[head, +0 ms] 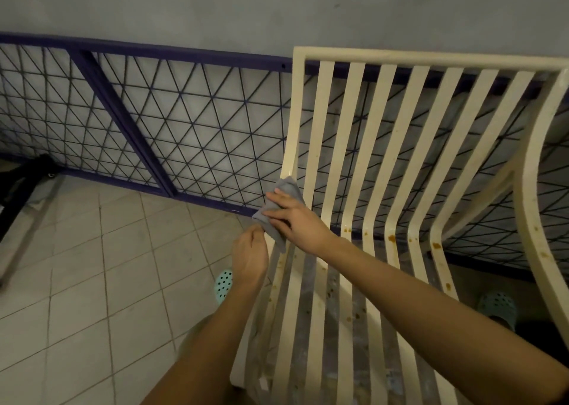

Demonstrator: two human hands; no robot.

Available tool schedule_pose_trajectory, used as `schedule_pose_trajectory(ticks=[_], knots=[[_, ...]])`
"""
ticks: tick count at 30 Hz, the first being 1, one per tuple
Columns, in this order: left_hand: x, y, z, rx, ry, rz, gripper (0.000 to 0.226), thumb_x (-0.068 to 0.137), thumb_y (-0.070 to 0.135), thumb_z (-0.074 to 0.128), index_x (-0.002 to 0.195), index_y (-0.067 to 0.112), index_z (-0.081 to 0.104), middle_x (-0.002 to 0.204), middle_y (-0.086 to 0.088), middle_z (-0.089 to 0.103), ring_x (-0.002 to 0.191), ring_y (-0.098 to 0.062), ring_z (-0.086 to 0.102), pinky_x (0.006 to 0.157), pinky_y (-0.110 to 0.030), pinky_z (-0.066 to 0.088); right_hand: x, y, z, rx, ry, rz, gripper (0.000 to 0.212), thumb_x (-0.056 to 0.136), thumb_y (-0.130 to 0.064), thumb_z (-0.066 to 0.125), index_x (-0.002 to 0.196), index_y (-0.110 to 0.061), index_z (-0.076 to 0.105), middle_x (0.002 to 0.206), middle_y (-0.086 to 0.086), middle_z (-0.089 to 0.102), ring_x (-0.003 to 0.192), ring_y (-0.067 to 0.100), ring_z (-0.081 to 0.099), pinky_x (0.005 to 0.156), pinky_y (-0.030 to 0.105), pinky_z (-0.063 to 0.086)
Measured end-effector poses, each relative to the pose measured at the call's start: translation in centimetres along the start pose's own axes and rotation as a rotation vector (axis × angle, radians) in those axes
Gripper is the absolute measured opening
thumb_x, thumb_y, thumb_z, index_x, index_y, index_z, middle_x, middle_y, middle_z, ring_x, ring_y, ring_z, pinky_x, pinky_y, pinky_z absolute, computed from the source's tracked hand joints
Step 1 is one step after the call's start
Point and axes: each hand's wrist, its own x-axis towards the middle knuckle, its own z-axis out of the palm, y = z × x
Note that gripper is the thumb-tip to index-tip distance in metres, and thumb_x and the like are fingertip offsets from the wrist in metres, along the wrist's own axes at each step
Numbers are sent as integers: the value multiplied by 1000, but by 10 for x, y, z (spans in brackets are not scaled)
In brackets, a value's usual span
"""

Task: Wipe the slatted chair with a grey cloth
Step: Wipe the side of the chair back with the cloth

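The cream slatted chair [381,170] stands in front of me, its slats spotted with brown stains near the bend and on the seat. A grey cloth [288,189] is wrapped over the chair's left frame rail at the bend. My right hand [295,220] reaches across from the right and holds the cloth against that rail, fingers lying over it. My left hand [251,255] sits just below and left, its curled fingertips pinching the cloth's lower edge.
A dark blue metal frame with wire mesh [184,127] leans on the grey wall behind the chair. Pale floor tiles [92,281] spread to the left. Teal clogs [223,284] show by the chair. A black object [24,186] lies at far left.
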Motion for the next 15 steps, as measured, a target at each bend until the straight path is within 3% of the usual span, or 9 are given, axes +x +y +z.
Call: schedule_pose_trajectory(ticks=[2,4,9,12,15], knots=[[2,0,1,5,7,4,33,101,13,36,76,6,57,74,-6,57,67,-14,48,59,-22,36,3,-5,9,-75,44,55,38,104,-25,44,137,-11,56,159,12,28,151,24,11,123,39,16],[1,1,1,-12,8,9,33,102,15,36,79,9,59,75,-3,58,68,-10,50,59,-22,37,-3,-17,23,-139,60,88,42,105,-27,37,141,-9,49,161,13,21,152,25,3,123,43,15],[1,2,0,-43,9,10,36,106,24,32,91,13,63,79,5,59,73,-5,54,64,-19,38,-13,-32,22,-52,89,64,45,105,-30,41,144,-8,45,159,13,27,151,24,11,122,41,19],[1,0,1,25,-13,19,42,106,30,29,89,12,62,79,4,58,74,-5,53,63,-20,36,2,-14,5,-169,37,182,69,101,-50,40,155,-13,20,164,9,-5,151,25,-6,122,42,10],[3,-2,3,-18,-19,-20,47,105,36,28,108,11,69,100,-5,68,96,-18,60,80,-32,44,19,-5,-5,-235,-12,280,75,100,-52,39,157,-14,8,162,11,-21,150,28,-16,123,46,12]])
